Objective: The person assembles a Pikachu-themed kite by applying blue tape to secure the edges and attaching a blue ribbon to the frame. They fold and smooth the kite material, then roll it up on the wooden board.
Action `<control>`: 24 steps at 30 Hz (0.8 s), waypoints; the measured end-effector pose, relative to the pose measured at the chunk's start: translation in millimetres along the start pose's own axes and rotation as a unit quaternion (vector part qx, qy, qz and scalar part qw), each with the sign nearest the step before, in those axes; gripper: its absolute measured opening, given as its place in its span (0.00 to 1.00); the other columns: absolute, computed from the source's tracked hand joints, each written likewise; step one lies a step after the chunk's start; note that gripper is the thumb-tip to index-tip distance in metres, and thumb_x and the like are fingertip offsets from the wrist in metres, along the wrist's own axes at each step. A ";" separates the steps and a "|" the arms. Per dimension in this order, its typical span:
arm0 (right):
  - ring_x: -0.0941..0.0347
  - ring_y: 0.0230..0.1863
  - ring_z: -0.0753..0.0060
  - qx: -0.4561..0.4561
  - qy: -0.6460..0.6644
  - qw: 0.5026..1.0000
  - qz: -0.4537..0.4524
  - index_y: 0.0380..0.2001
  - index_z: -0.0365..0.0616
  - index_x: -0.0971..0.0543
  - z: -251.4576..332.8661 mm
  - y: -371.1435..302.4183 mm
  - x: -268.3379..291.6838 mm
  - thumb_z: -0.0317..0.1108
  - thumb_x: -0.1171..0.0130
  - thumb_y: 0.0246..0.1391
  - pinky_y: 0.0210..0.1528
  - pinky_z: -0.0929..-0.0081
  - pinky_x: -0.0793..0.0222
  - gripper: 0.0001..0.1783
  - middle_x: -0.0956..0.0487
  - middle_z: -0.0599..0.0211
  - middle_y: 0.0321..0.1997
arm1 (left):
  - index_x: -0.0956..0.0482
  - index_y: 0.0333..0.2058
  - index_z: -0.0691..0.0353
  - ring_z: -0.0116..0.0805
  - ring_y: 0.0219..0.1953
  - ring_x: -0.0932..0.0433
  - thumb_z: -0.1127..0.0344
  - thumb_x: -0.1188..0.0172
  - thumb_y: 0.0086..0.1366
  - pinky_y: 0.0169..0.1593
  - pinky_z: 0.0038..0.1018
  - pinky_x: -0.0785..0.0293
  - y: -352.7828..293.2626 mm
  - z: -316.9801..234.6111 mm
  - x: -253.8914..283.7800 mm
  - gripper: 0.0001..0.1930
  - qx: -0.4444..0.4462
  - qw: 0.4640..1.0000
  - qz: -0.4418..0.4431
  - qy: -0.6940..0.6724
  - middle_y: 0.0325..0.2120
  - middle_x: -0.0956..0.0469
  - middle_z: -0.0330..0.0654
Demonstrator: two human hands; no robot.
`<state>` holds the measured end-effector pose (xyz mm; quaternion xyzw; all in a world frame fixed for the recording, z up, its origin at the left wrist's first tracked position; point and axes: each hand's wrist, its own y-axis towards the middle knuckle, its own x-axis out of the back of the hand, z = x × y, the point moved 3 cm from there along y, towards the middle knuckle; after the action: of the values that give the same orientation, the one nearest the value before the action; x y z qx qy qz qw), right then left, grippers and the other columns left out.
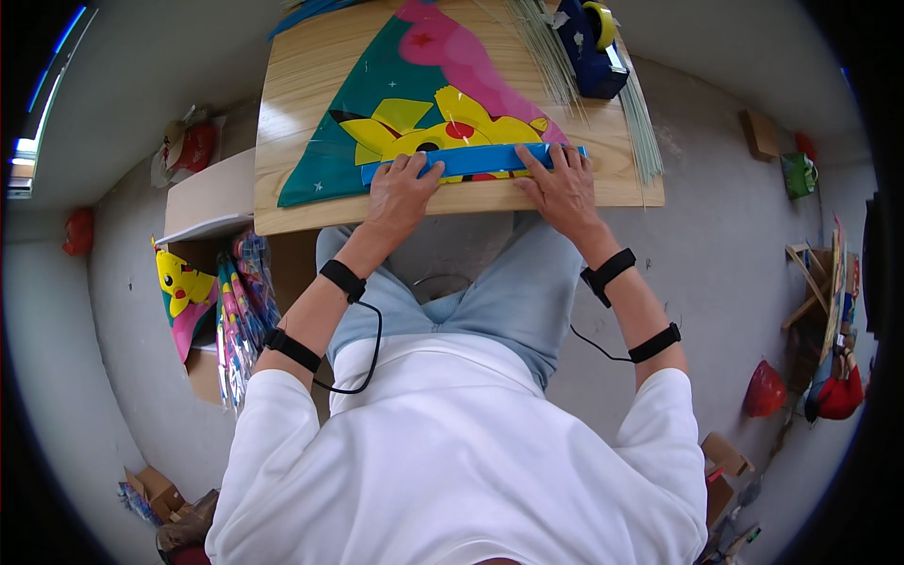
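Note:
A triangular kite (325,155) of thin shiny sheet, dark green and pink with a yellow cartoon figure, lies on the wooden table. Across its near edge runs a flat, bright blue strip (480,162), roughly level from left to right. My left hand (400,193) has its fingers curled down on the strip's left part, thumb toward the middle. Near the strip's right end, my right hand (562,193) bends its fingers over it, with the thumb pressed on its surface. What lies beneath the fingertips is hidden.
Thin pale rods (546,52) lie at the table's (621,184) far right, beside a dark blue tape dispenser (593,56) with a yellow roll. Left of the table, an open cardboard box (209,193) holds wrapped, colourful kites (243,292). A red bag (765,388) sits on the floor at right.

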<state>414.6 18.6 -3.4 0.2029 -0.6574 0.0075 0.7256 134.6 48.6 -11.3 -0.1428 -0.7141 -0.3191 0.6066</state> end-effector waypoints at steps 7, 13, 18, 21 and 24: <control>0.23 0.52 0.47 -0.150 0.195 0.962 -0.121 0.54 0.40 0.20 -37.8 12.3 -15.2 0.30 0.34 0.58 0.54 0.55 0.27 0.20 0.17 0.53 0.46 | 0.16 0.56 0.50 0.44 0.50 0.22 0.64 0.36 0.68 0.50 0.40 0.25 0.3 -2.5 -1.5 0.17 0.005 1.000 -0.018 0.002 0.47 0.21 0.46; 0.22 0.48 0.53 -0.231 0.127 0.963 -0.054 0.49 0.44 0.18 -48.3 19.4 -21.9 0.25 0.31 0.49 0.54 0.56 0.28 0.21 0.18 0.57 0.43 | 0.16 0.56 0.49 0.44 0.50 0.22 0.64 0.36 0.69 0.51 0.40 0.26 -1.5 -1.4 -2.4 0.17 0.009 1.000 -0.029 0.006 0.47 0.22 0.45; 0.26 0.55 0.56 -0.232 0.081 0.969 0.007 0.44 0.54 0.16 -53.2 25.7 -22.2 0.28 0.28 0.47 0.54 0.50 0.33 0.18 0.21 0.65 0.47 | 0.16 0.56 0.50 0.44 0.50 0.23 0.64 0.35 0.68 0.51 0.40 0.26 -1.5 -1.0 -0.7 0.18 0.024 0.999 -0.024 -0.015 0.47 0.23 0.44; 0.25 0.55 0.54 -0.224 0.083 0.971 0.034 0.42 0.52 0.16 -52.6 30.1 -16.9 0.29 0.28 0.48 0.55 0.51 0.33 0.16 0.21 0.63 0.45 | 0.17 0.57 0.52 0.43 0.50 0.24 0.64 0.33 0.66 0.52 0.41 0.26 -1.1 -0.2 2.2 0.21 0.052 0.997 -0.016 -0.049 0.47 0.24 0.44; 0.26 0.55 0.55 -0.218 0.084 0.971 0.051 0.42 0.54 0.16 -55.9 28.7 -19.2 0.31 0.28 0.48 0.55 0.50 0.35 0.16 0.21 0.66 0.45 | 0.19 0.58 0.55 0.44 0.50 0.24 0.63 0.31 0.64 0.53 0.41 0.26 2.1 0.0 8.6 0.23 0.071 0.993 -0.004 -0.091 0.47 0.24 0.44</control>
<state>457.2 66.9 -16.6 0.0050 -0.5896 -0.0822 0.8035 134.0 48.6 -2.5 -0.1244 -0.7876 -0.2555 0.5468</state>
